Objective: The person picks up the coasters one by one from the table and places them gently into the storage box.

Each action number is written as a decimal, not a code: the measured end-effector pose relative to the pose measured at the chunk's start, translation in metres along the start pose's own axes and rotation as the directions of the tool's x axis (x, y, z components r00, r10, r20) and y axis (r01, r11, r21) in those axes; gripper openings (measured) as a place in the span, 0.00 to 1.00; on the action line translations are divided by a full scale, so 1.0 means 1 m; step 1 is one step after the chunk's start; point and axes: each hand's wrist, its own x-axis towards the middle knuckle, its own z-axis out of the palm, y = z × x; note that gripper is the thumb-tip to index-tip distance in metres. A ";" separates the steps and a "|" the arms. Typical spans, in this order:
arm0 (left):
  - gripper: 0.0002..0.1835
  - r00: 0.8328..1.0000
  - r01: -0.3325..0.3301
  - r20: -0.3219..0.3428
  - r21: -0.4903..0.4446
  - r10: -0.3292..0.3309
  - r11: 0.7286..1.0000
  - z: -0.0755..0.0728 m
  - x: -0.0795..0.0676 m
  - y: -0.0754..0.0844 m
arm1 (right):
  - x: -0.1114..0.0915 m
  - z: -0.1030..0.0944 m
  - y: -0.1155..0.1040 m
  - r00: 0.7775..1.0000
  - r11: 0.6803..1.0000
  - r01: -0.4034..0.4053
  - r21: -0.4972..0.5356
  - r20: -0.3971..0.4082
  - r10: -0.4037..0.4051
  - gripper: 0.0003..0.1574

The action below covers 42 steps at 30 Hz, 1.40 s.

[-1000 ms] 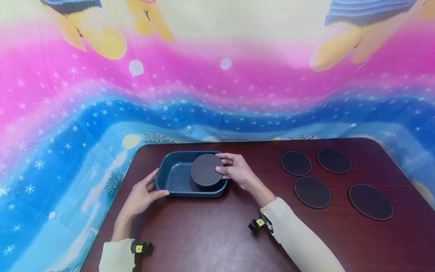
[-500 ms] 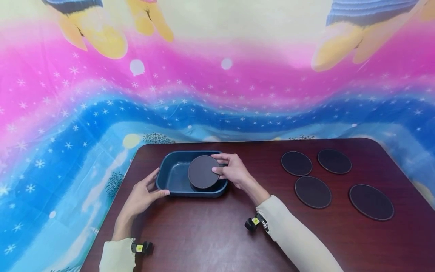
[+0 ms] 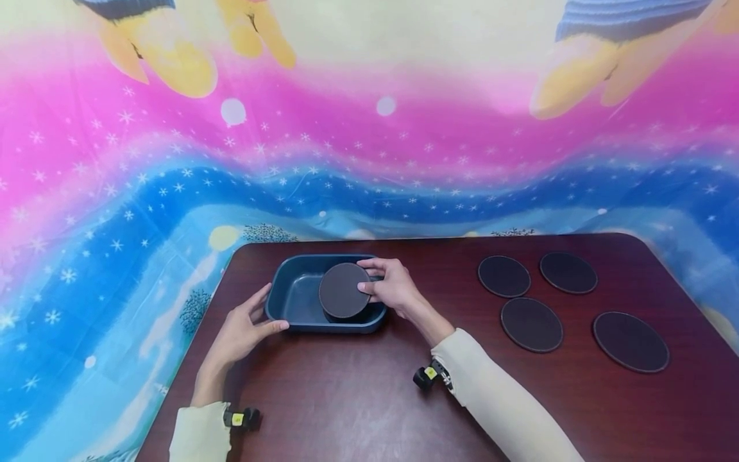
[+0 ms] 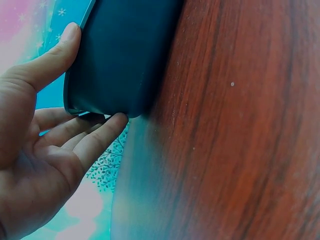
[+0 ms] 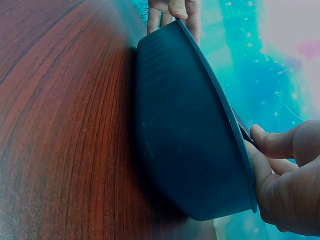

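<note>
A dark teal plastic box (image 3: 300,298) with a raised rim sits on the table. My left hand (image 3: 244,330) holds its left end, thumb on the near rim and fingers against the side; the left wrist view shows this thumb (image 4: 59,52) up at the rim. Over the right half of the box, my right hand (image 3: 395,289) pinches a round dark brown coaster (image 3: 343,290) by its right edge, thumb on top. A dark round edge shows just beneath that coaster. In the right wrist view the coaster (image 5: 243,127) is mostly hidden behind the box wall.
Several more round coasters lie flat on the right side of the wooden table (image 3: 358,398): a back left one (image 3: 503,276), a back right one (image 3: 568,273), a nearer one (image 3: 531,325) and one farthest right (image 3: 630,341). A printed cloth (image 3: 404,147) hangs behind the table.
My right hand has moved slightly left with the coaster, farther over the box, then nearly stopped. The left hand and the box have stayed in place.
</note>
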 end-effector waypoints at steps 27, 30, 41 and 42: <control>0.54 1.000 0.011 0.009 -0.014 -0.010 1.000 0.000 0.000 0.001 | -0.003 0.004 -0.001 0.994 0.929 0.104 -0.356 0.011 -0.107 0.29; 0.54 1.000 0.012 0.010 -0.016 -0.012 1.000 0.001 0.000 0.001 | -0.009 0.000 -0.005 0.980 0.845 0.183 -0.503 0.024 -0.198 0.30; 0.54 1.000 0.021 0.002 -0.007 -0.021 1.000 0.001 0.001 0.001 | -0.035 -0.034 -0.009 0.962 0.898 0.267 -0.348 0.045 -0.269 0.34; 0.54 1.000 0.020 0.002 -0.004 -0.020 1.000 0.001 0.001 0.000 | -0.037 -0.037 -0.008 0.962 0.899 0.268 -0.347 0.046 -0.269 0.34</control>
